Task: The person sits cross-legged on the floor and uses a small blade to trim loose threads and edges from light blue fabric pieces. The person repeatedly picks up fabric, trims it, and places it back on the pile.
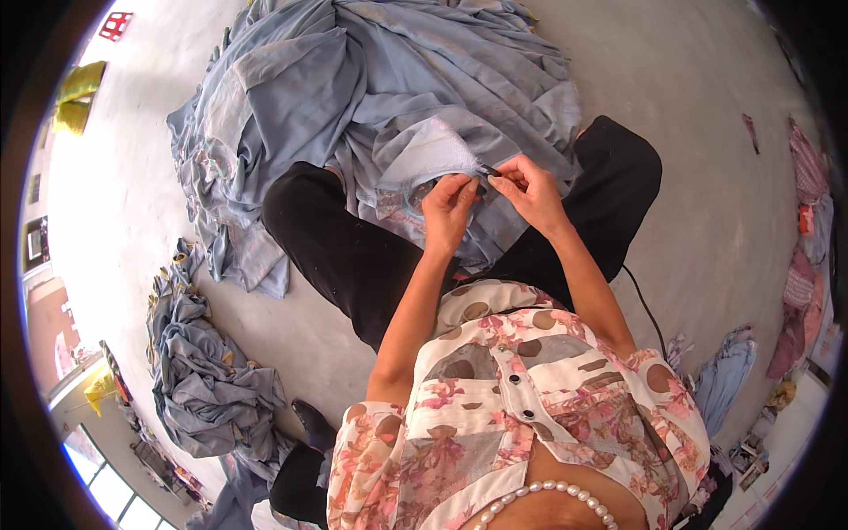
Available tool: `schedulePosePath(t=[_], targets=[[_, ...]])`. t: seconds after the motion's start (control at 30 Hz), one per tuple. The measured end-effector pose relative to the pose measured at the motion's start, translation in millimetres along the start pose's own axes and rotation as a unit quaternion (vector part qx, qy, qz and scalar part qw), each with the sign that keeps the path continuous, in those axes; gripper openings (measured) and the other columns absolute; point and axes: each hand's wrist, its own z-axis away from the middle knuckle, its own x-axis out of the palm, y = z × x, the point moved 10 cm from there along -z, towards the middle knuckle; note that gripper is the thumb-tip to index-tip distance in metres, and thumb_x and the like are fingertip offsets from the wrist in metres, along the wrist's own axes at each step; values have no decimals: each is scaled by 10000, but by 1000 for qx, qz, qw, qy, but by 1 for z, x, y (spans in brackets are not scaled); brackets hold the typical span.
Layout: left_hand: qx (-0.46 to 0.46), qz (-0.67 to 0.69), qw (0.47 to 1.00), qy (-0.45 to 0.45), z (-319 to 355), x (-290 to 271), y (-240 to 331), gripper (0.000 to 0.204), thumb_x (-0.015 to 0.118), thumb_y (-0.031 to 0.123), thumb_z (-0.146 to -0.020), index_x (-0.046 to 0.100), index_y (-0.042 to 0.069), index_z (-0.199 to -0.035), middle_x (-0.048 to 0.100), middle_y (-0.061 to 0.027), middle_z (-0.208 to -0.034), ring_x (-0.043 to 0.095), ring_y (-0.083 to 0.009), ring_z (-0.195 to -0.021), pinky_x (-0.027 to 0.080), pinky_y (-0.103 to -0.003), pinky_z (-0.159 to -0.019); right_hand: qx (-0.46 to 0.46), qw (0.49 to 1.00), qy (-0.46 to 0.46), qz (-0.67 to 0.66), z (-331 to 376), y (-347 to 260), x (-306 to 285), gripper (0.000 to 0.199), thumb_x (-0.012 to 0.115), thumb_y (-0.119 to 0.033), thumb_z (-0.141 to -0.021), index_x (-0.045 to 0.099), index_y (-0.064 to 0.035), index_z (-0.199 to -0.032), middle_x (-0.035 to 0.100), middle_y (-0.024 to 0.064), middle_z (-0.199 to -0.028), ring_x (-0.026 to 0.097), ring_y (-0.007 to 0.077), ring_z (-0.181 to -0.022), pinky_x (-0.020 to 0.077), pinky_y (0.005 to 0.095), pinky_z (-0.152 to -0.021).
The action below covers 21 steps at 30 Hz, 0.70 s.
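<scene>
A large heap of grey-blue cloth spreads over the floor in front of me and into my lap. Between my knees, my left hand pinches the edge of a pale, white-backed piece of this cloth. Close beside it, my right hand is closed on a small dark tool, whose tip points at the cloth edge near my left fingertips. The tool's exact kind is too small to make out. Part of the gripped edge is hidden behind my fingers.
My black-trousered legs frame the cloth. A second grey-blue cloth pile lies at the left. A dark cable runs along the floor at my right. Pink and blue cloths lie along the far right. A red frame-like object is at the upper left.
</scene>
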Motion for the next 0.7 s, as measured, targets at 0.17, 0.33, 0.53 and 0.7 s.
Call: schedulePosePath(t=[0.17, 0.33, 0.53, 0.7], targets=[[76, -169, 983, 5, 3, 4, 31, 103, 617, 55, -849, 625, -27, -911, 521, -23, -732, 514, -105, -659, 405, -228, -608, 3, 999, -21, 32, -2, -7, 2, 166, 649, -121, -850, 548, 8, -873, 595, 9, -715, 506, 15, -642, 406, 179, -544], [117, -222, 968, 21, 6, 4, 45, 84, 626, 30, -819, 631, -13, -891, 482, -51, -697, 484, -142, -621, 380, -249, -576, 38, 989, 57, -131, -5, 4, -21, 162, 624, -143, -871, 544, -3, -890, 557, -6, -704, 469, 23, -583, 362, 169, -504], [185, -276, 942, 37, 10, 3, 53, 86, 632, 9, -794, 634, -6, -879, 501, -83, -719, 502, -194, -625, 396, -265, -582, 42, 997, 3, -67, 6, 8, -10, 176, 633, -152, -866, 556, 6, -887, 593, 9, -723, 505, 28, -623, 401, 178, -541], [206, -293, 933, 41, 13, 5, 58, 95, 632, -1, -782, 642, 3, -876, 527, -89, -741, 531, -223, -664, 418, -285, -601, 59, 997, -7, -43, 7, 12, -4, 183, 644, -149, -856, 560, 14, -870, 601, 15, -699, 508, 37, -602, 405, 189, -526]])
